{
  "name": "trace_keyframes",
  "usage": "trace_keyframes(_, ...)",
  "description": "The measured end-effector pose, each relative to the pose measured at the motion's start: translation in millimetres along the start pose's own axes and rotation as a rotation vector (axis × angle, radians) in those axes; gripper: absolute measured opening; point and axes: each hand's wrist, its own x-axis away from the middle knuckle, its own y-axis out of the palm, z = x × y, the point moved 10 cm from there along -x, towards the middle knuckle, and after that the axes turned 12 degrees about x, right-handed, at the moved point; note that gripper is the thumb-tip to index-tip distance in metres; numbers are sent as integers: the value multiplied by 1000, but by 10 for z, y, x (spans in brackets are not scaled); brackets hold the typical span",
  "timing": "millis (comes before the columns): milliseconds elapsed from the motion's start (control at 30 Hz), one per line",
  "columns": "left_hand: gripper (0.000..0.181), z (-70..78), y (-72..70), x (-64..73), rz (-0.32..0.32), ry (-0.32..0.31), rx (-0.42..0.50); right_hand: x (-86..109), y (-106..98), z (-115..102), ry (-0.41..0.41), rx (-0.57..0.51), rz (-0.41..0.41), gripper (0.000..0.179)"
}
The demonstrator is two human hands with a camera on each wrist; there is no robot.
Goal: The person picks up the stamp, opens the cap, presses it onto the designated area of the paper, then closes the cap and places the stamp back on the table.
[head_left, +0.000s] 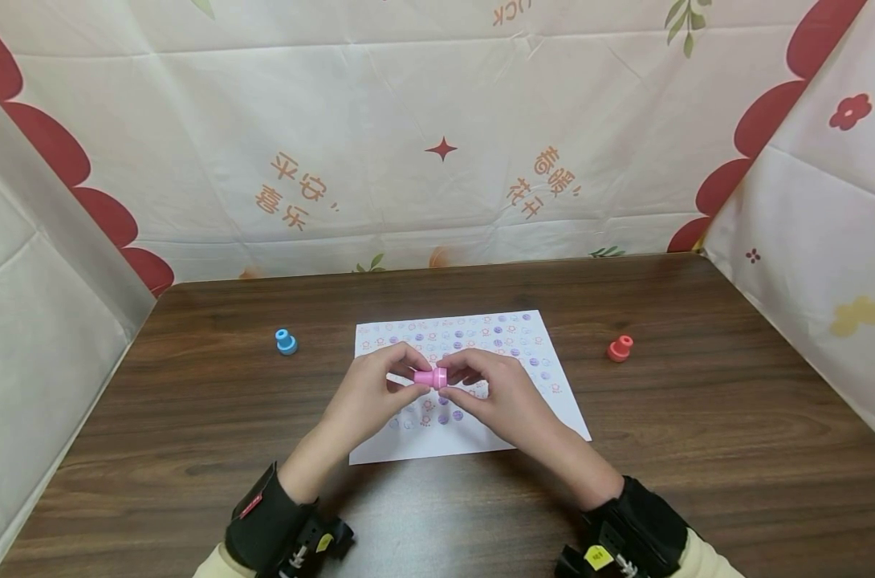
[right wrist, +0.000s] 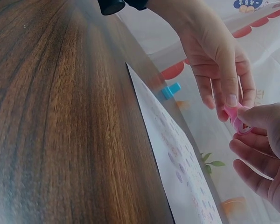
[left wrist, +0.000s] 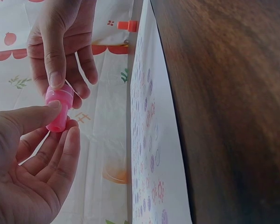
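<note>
Both hands hold a small pink stamp [head_left: 430, 378] sideways above a white sheet of paper [head_left: 474, 437] covered in rows of purple, red and blue stamped prints. Thumb and fingers of the left hand [head_left: 376, 389] pinch its narrow handle end. At the wider end, the right hand [head_left: 506, 393] pinches it between thumb and fingers. In the left wrist view the pink stamp [left wrist: 60, 105] tilts between the two thumbs. The right wrist view shows a small red mark on the wide end of the pink stamp [right wrist: 238, 119].
A blue stamp [head_left: 286, 342] stands on the brown wooden table [head_left: 192, 433] left of the paper. To the paper's right is a red stamp [head_left: 620, 348]. A printed white cloth [head_left: 387, 160] hangs behind the table and along both sides.
</note>
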Motion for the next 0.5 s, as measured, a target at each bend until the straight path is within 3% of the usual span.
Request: trace_keyframes(500,15,-19,1,3,-5,9,0,15,-7,9,-2,-24,-5,30)
